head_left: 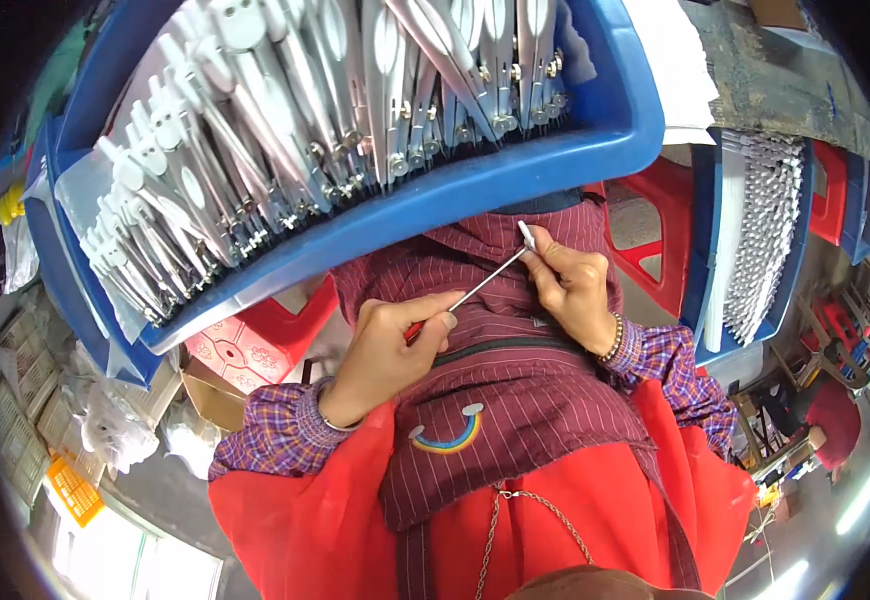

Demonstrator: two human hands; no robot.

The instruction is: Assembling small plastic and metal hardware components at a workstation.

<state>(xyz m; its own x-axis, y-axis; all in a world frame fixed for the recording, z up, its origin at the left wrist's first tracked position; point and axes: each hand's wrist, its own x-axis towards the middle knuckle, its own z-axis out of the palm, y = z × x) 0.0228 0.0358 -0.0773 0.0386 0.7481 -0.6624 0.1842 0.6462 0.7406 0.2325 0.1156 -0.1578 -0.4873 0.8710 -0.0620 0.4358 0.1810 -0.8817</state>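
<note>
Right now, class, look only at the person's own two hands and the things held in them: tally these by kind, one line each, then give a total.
Hands: 2 (left hand, right hand)
Screwdriver: 1
Small white piece: 1
Total: 4

The left grip [395, 345] holds a red-handled screwdriver [490, 279] to a white piece [526, 233] in the right grip [572, 288], a blue bin [415, 209] far side.
</note>
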